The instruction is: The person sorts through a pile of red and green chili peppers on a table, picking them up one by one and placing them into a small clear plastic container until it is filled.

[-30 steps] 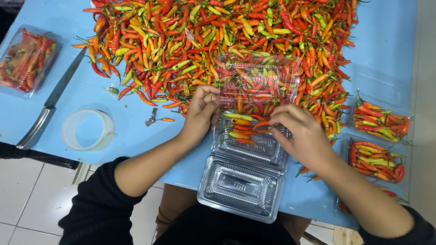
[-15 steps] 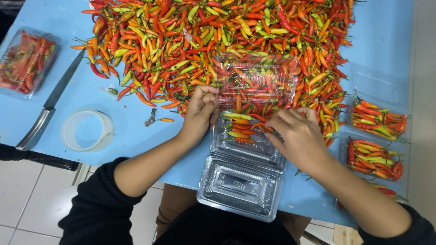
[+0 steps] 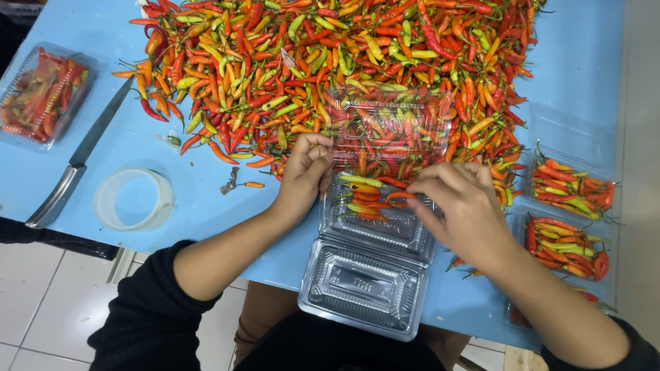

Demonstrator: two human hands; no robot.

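Note:
A big heap of red, orange and green chili peppers (image 3: 330, 62) covers the far half of the blue table (image 3: 206, 206). In front of it lies a clear plastic clamshell box (image 3: 385, 220) with several chilies in its tray and its lid (image 3: 388, 130) raised. My left hand (image 3: 302, 175) rests at the box's left edge, fingers curled against the lid. My right hand (image 3: 464, 209) lies over the tray's right side, fingertips touching the chilies inside. A second, empty clear clamshell box (image 3: 364, 288) sits under it at the table's near edge.
A closed box of chilies (image 3: 41, 93) sits far left, beside a steel knife (image 3: 75, 161) and a tape roll (image 3: 134, 199). Two open trays of chilies (image 3: 570, 189) (image 3: 567, 244) stand at the right. White floor tiles (image 3: 41, 309) lie below the table edge.
My right hand has slid left from the box's right corner over the tray onto the chilies. The left hand has stayed at the box's left edge.

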